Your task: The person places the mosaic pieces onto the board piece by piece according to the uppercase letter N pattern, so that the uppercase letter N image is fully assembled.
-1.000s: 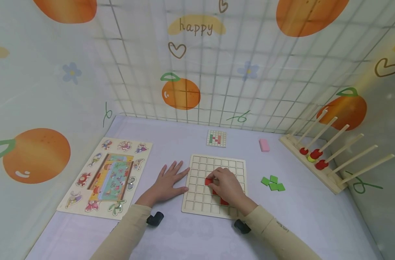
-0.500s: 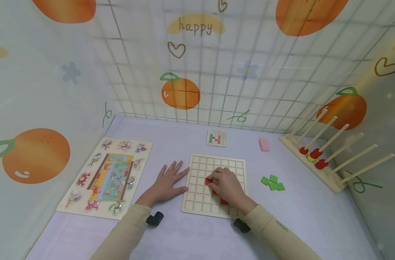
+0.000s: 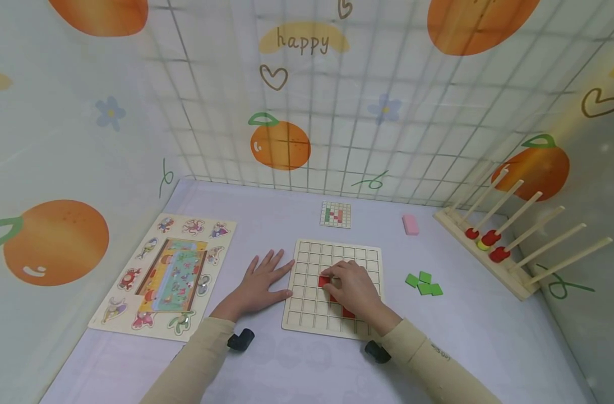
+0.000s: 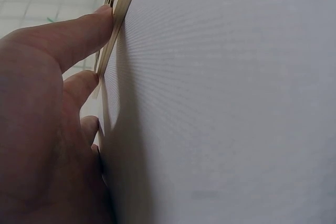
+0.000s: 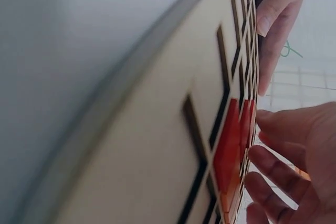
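Observation:
My right hand (image 3: pixel 354 288) is over the wooden grid board (image 3: pixel 307 317), thumb and index fingertips at a red square tile (image 3: pixel 324 281) lying in a cell, pinching it. More red tiles (image 3: pixel 348 312) lie in cells partly under that hand; the right wrist view shows a red tile (image 5: pixel 227 148) flush in the grid. My left hand (image 3: pixel 258 285) lies spread on the table, its thumb and index fingertips touching the board's left edge. In the left wrist view, the thumb (image 4: pixel 79 38) meets that edge. How many tiles sit beneath the right hand is hidden.
A small pattern card (image 3: pixel 336 215) and a pink block (image 3: pixel 410 225) lie behind the board. Several green tiles (image 3: pixel 425 284) are at right, before a peg rack (image 3: pixel 488 255) with rings. An animal puzzle board (image 3: pixel 120 320) lies left. Black wrist devices (image 3: pixel 242 340) sit near both wrists.

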### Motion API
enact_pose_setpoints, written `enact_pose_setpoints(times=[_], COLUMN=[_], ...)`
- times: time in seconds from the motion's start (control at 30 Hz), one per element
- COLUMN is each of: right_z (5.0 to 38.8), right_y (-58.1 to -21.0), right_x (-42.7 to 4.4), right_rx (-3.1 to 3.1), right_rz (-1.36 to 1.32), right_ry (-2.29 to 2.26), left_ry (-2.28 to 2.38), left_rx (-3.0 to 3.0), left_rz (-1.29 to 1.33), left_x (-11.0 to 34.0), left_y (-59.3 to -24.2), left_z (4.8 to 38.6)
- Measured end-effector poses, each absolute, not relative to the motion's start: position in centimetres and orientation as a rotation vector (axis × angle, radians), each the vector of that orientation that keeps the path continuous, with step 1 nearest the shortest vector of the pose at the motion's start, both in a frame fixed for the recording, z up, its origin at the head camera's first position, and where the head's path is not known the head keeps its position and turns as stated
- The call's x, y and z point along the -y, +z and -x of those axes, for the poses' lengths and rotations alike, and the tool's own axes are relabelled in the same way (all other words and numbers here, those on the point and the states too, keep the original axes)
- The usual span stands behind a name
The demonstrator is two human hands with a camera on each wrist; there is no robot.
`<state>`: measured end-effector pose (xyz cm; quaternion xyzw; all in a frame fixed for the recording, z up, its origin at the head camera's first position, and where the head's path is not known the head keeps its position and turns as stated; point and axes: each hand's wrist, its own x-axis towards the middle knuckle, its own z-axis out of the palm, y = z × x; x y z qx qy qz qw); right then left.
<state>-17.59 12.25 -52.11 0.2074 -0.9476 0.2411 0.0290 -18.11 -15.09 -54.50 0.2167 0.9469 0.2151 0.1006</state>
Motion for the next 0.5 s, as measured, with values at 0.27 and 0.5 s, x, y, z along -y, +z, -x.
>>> enact_pose_setpoints(times=[0.27, 0.5], right_z=[17.1, 16.6], right_y=[-51.8, -51.4], right_x=[-12.8, -13.8], right_rx=[2.915, 2.925], right_rz=[-0.605, -0.543], right_ry=[0.768, 0.766], left_ry=[0.649, 0.645], left_rx=[-2.793, -2.793], left_rz=[-0.647, -0.648], left_x=[15.2, 15.2], left_y=[-54.5, -54.8], left_z=[18.1, 18.2])
